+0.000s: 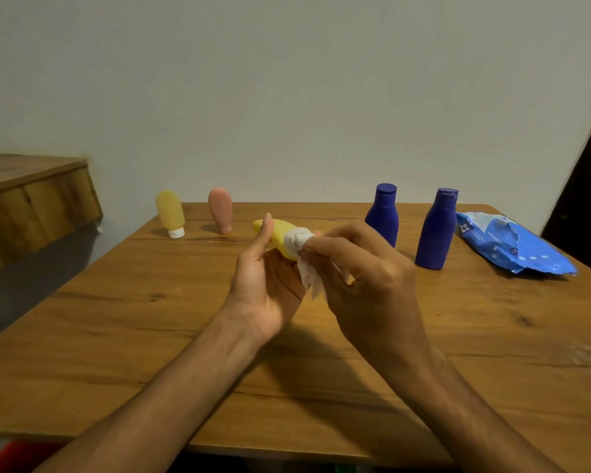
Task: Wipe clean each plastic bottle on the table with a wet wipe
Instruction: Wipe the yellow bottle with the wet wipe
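yellow bottle [280, 238], tilted, white wipe [297, 241] wrapped

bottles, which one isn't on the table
The bright yellow bottle: the left hand holds it tilted in the air, the right hand pinches a wipe round its end. The other four stand upright.

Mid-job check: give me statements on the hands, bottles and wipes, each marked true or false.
The left hand holds the yellow bottle. True.
The right hand presses the wipe on a blue bottle. False: the wipe wraps one end of the yellow bottle.
The far blue bottle and the near blue bottle stand upright on the table. True.
The wipes pack lies at the table's left edge. False: it lies at the right, beside the near blue bottle.
The pink bottle lies on its side. False: it stands cap-down.
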`<action>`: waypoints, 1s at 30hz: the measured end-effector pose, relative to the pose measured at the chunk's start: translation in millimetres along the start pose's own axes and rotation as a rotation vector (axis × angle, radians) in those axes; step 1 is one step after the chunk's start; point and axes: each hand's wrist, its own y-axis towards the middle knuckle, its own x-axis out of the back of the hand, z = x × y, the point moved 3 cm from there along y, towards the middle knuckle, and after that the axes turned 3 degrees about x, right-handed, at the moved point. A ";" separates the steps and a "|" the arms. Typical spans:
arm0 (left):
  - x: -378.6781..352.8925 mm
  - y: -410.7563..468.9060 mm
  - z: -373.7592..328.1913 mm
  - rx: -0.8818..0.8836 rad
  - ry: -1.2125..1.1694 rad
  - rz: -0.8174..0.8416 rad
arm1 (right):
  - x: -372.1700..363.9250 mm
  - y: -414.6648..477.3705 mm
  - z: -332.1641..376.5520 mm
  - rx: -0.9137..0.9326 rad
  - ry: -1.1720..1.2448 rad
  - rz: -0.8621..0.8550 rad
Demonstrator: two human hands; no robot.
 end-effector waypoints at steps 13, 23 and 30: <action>-4.0 -1.2 -5.3 -0.053 0.018 0.023 | 6.8 2.0 -5.3 -0.052 -0.019 -0.017; -5.4 -3.4 -4.7 -0.053 0.017 0.001 | 9.9 3.7 -5.3 -0.044 -0.028 -0.002; -3.8 0.2 -9.3 -0.096 0.010 -0.002 | 20.7 9.8 -11.0 -0.087 -0.039 -0.076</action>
